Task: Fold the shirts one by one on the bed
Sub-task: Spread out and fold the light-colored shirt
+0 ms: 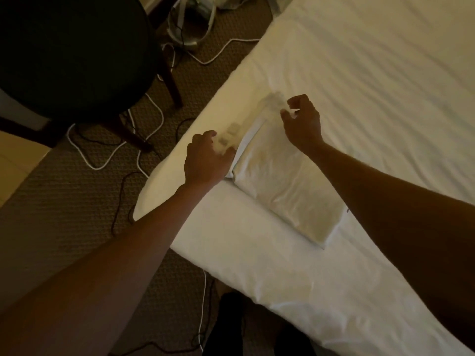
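Motion blur smears the far end of the folded white shirt [282, 181], so whether the left hand [205, 160] or the right hand [304, 122] pinches the cloth cannot be told; the right forearm [385, 199] covers the shirt's near right corner, and the black chair [72, 55] and bed [385, 73] are cut by the frame's edges

View: single head-worn wide-angle camera, over the bed [372, 86] edge.
Facing: forward and steeply down; bed toward 1 to 5 o'clock, carpet [64, 214] toward 7 to 10 o'clock.
Nearness: close above the bed.
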